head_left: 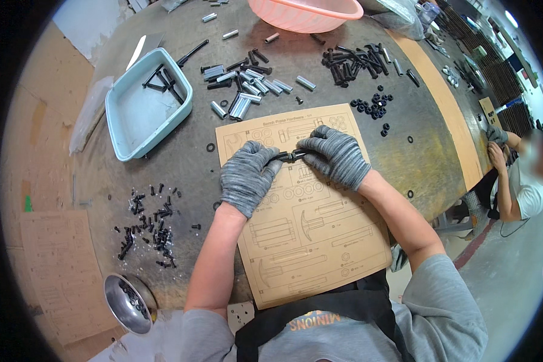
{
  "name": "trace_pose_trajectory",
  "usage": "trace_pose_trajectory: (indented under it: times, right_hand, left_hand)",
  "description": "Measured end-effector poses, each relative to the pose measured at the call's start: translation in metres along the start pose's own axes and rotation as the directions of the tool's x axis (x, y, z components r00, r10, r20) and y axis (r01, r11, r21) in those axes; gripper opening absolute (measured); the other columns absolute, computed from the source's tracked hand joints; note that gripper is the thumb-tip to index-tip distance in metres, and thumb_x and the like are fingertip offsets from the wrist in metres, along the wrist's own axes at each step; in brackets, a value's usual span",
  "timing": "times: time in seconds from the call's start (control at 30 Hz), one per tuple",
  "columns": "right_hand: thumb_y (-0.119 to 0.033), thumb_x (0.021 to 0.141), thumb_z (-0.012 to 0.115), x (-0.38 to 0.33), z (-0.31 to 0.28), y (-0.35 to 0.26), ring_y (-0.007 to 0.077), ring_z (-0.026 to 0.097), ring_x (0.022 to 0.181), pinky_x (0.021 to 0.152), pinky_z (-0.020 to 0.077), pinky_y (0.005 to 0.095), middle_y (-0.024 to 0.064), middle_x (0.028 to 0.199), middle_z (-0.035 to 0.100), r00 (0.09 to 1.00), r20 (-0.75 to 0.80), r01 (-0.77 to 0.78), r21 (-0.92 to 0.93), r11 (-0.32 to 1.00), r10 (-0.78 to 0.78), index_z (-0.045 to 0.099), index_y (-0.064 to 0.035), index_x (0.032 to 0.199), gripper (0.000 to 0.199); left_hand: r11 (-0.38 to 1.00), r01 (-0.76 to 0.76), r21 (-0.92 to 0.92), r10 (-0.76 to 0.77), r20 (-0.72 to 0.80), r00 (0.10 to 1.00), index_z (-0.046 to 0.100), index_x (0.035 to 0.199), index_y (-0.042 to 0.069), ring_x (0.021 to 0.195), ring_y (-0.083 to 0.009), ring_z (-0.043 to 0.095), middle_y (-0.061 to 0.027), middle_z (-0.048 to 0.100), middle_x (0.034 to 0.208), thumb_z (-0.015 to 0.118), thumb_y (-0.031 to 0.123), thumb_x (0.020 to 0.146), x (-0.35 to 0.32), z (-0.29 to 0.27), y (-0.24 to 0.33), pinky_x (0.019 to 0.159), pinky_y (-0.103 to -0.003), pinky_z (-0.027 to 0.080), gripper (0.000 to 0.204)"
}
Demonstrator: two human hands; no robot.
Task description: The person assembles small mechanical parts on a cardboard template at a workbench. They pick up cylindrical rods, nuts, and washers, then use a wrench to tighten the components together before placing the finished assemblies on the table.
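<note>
Both my hands wear grey knit gloves. They meet over the upper part of a brown printed cardboard sheet (283, 217) that shows line drawings of hardware. My left hand (247, 175) pinches one end of a short black bolt-like part (291, 157), and my right hand (335, 155) pinches the other end. A small lighter band shows at the part's middle; the fingers cover its ends. Beyond the sheet lies a pile of silver metal sleeves (241, 108) mixed with black bolts. Black nuts (377, 108) are clustered right of the sheet, below a heap of long black bolts (350, 63).
A light blue tray (117, 130) with several black bolts stands at left. Small black screws (157, 226) are scattered nearer me, above a metal bowl (113, 289) of small dark parts. A pink basin (301, 21) is at the far edge. Another person (525, 181) sits at right.
</note>
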State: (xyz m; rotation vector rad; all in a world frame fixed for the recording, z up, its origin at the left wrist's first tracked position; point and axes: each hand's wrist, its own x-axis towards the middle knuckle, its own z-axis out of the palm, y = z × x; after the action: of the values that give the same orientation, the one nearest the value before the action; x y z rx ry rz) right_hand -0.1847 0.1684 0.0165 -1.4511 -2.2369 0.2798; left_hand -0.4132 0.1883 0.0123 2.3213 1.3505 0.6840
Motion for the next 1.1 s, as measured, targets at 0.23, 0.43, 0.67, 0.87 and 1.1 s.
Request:
trace_pose_trajectory:
  times: [0.23,0.43,0.67,0.87,1.1]
  right_hand:
    - [-0.010,0.077,0.064,0.000,0.003,-0.017,0.0335,0.058,0.077,0.067,0.0473,0.0406,0.0136,0.082,0.057,0.994,-0.103,0.033,0.063,0.997,-0.026,0.067,-0.0078,0.094,0.018]
    - [-0.011,0.077,0.066,-0.007,0.006,-0.022,0.0346,0.061,0.079,0.071,0.0495,0.0384,0.0174,0.092,0.060,0.990,-0.104,0.097,0.012,0.995,-0.095,0.067,-0.0046,0.103,0.026]
    - [-0.009,0.079,0.068,-0.030,-0.022,-0.021,0.0150,0.053,0.066,0.063,0.0479,0.0281,0.0078,0.091,0.058,0.972,-0.233,0.008,0.178,0.984,0.035,0.062,-0.0065,0.117,0.039]
    - [-0.003,0.081,0.065,-0.040,-0.017,-0.049,0.0128,0.054,0.064,0.061,0.0477,0.0247,0.0073,0.094,0.062,0.979,-0.205,0.071,0.247,0.966,-0.019,0.065,-0.0039,0.105,0.025]
    - [-0.001,0.082,0.063,-0.066,-0.015,-0.061,0.0133,0.060,0.071,0.065,0.0500,0.0247,0.0077,0.094,0.064,0.993,-0.118,0.032,0.310,0.950,0.005,0.067,-0.0029,0.100,0.018]
  left_hand:
    - [0.988,-0.127,0.091,0.131,-0.043,0.990,0.068,0.090,0.014,0.086,-0.0249,0.058,-0.0066,0.058,0.087,0.063,0.028,0.081,-0.002,0.005,-0.008,0.075,-0.037,0.049,0.017]
    - [0.999,-0.004,-0.040,0.005,0.023,1.000,0.069,0.102,0.011,0.100,-0.0310,0.059,-0.0115,0.062,0.105,0.059,0.035,0.084,-0.012,-0.011,-0.008,0.086,-0.041,0.048,0.031]
    - [0.724,0.602,0.336,-0.456,-0.422,0.784,0.056,0.119,0.002,0.115,-0.0350,0.051,-0.0210,0.057,0.119,0.053,0.042,0.085,-0.081,-0.126,-0.105,0.099,-0.047,0.038,0.053]
    - [0.671,0.608,0.424,-0.555,-0.255,0.792,0.040,0.140,0.005,0.135,-0.0366,0.032,-0.0185,0.037,0.145,0.041,0.057,0.091,-0.135,-0.107,-0.120,0.112,-0.045,0.022,0.072]
    - [0.755,0.570,0.326,-0.514,-0.246,0.822,0.062,0.111,0.008,0.105,-0.0307,0.057,-0.0169,0.058,0.121,0.060,0.032,0.086,-0.159,-0.093,-0.080,0.091,-0.041,0.044,0.035]
